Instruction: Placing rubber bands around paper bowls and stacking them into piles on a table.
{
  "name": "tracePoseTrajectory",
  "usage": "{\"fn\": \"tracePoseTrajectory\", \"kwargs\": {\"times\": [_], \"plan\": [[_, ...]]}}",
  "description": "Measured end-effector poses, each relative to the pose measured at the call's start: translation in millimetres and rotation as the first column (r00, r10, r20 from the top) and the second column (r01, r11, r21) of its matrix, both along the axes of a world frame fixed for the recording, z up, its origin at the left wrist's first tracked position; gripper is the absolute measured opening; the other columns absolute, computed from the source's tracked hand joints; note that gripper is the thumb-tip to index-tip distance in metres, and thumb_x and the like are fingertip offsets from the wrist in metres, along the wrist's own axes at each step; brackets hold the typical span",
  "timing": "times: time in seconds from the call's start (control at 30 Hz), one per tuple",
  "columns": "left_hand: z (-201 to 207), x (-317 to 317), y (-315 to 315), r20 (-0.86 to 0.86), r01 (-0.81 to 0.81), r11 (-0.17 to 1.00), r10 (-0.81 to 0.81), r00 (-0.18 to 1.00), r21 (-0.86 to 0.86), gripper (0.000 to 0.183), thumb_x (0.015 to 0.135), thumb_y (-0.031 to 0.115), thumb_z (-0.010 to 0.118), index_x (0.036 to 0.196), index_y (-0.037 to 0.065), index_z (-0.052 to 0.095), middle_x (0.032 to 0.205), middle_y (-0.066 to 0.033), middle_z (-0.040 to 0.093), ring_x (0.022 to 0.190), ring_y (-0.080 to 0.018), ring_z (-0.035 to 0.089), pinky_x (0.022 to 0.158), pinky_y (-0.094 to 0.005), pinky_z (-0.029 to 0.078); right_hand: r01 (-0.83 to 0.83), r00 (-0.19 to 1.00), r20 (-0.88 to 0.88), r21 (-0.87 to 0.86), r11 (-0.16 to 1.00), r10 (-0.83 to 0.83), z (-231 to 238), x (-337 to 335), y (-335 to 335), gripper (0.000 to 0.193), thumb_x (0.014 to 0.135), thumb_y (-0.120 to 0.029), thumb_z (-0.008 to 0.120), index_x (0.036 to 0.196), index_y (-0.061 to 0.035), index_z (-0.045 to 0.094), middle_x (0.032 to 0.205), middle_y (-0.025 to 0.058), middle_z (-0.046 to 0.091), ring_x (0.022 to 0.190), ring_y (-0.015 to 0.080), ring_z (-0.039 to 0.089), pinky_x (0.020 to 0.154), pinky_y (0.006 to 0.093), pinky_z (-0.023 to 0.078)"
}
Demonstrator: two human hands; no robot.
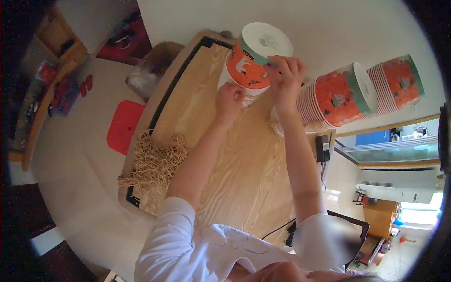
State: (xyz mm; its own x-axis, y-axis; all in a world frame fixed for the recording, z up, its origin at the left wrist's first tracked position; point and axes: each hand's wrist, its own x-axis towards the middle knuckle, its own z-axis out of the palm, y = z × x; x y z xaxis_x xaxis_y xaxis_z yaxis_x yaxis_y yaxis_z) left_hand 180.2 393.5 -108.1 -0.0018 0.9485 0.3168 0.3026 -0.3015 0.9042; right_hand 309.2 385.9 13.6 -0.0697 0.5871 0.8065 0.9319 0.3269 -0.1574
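Note:
A short stack of upside-down paper buckets (249,70), orange and green with a white base, stands at the far edge of the table. My left hand (230,101) is closed against its lower left side, by the rim of the top bucket. At the right side of that bucket, near the green band, my right hand (285,80) has its fingers bent and pinched together. Whatever lies between the fingertips of either hand is too small or hidden to make out. A heap of tan cords (157,162) lies at the table's left edge.
Tall stacks of the same buckets (338,96) stand on the right, with another stack (397,82) behind. A black power adapter (322,149) sits at the table's (244,188) right edge. Left of the table are a red stool (126,127) and a lined bin (152,70).

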Motion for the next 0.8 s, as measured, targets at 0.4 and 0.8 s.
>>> {"fn": "tracePoseTrajectory", "kwargs": {"times": [0.4, 0.8], "plan": [[-66, -87, -106, -0.093, 0.055, 0.991, -0.067, 0.993, -0.123, 0.018, 0.076, 0.008, 0.063, 0.092, 0.004, 0.057, 0.084, -0.0070, 0.055, 0.076, -0.0179, 0.055, 0.067, -0.0291, 0.046, 0.176, 0.982, 0.061, 0.016, 0.984, -0.176, 106, 76, -108, 0.044, 0.070, -0.013, 0.069, 0.112, -0.0127, 0.056, 0.121, 0.0113, 0.049, 0.111, 0.0313, 0.044, 0.095, 0.0421, 0.035], [-69, -145, -245, 0.011, 0.052, 0.937, -0.051, 0.999, -0.346, 0.007, 0.080, 0.005, 0.060, 0.087, 0.005, 0.061, 0.077, -0.0035, 0.056, 0.065, -0.0112, 0.051, 0.057, -0.0227, 0.041, 0.028, 0.966, -0.239, -0.280, 0.960, -0.097, 132, 171, -132, 0.019, 0.073, -0.004, 0.067, 0.092, -0.0006, 0.063, 0.095, 0.0098, 0.064, 0.092, 0.0193, 0.060, 0.081, 0.0301, 0.046]]}}
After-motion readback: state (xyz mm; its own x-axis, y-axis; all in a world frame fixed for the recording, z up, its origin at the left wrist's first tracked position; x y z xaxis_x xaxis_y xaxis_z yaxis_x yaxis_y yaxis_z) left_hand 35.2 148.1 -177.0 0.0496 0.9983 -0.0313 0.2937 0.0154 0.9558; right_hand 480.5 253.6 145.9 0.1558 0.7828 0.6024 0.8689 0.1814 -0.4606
